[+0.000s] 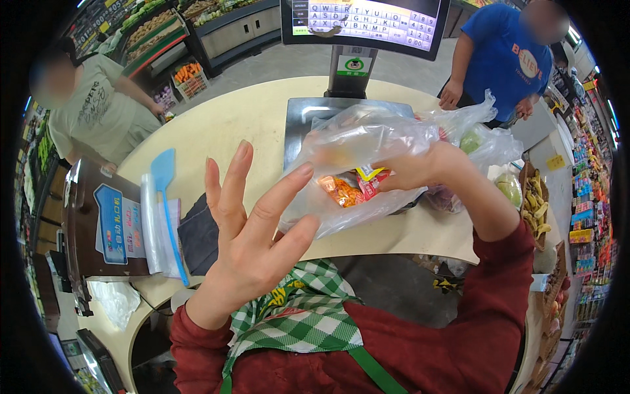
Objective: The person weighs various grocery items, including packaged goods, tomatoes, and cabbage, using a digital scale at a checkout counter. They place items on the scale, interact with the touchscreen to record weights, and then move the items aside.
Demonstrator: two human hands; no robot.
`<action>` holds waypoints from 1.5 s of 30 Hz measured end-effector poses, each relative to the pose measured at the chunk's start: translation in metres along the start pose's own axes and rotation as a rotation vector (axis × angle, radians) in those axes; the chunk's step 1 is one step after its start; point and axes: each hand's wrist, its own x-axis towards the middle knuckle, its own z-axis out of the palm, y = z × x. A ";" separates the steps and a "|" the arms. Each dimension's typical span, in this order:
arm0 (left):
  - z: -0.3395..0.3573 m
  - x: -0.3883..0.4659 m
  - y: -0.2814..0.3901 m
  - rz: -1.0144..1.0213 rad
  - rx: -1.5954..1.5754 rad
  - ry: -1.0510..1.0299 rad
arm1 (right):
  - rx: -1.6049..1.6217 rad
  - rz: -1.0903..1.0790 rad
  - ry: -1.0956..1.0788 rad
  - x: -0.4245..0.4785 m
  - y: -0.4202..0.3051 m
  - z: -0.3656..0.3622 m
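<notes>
A clear plastic bag (364,133) lies with its mouth towards me over the metal plate of a weighing scale (297,111). Inside it are small snack packets, one orange (339,191) and one red and yellow (370,182). My right hand (413,165) reaches into the bag beside these packets; its fingertips are partly hidden, so its grip is unclear. At the bag's left edge my left hand (258,226) is raised with fingers spread, thumb and forefinger nearest the plastic. No object shows in it.
A touchscreen (364,24) stands behind the scale. Leftward are a bag-tying machine (110,221), a plastic-bag roll (151,221), a blue fly swatter (165,170) and a dark cloth (199,236). Rightward are bagged produce (472,140) and a banana basket (536,207). Two people stand across the counter (221,118).
</notes>
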 end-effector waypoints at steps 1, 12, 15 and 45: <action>-0.003 -0.003 -0.002 -0.017 0.014 -0.012 | 0.069 0.226 -0.071 -0.024 -0.028 -0.023; 0.001 -0.001 0.002 0.005 -0.034 0.001 | -0.118 -0.345 0.376 -0.093 -0.001 -0.002; 0.001 -0.001 0.002 0.022 -0.033 -0.009 | -0.082 -0.360 0.579 -0.091 -0.001 0.003; 0.012 0.068 -0.025 0.038 -0.089 0.203 | -0.145 -0.104 1.190 -0.067 -0.028 0.001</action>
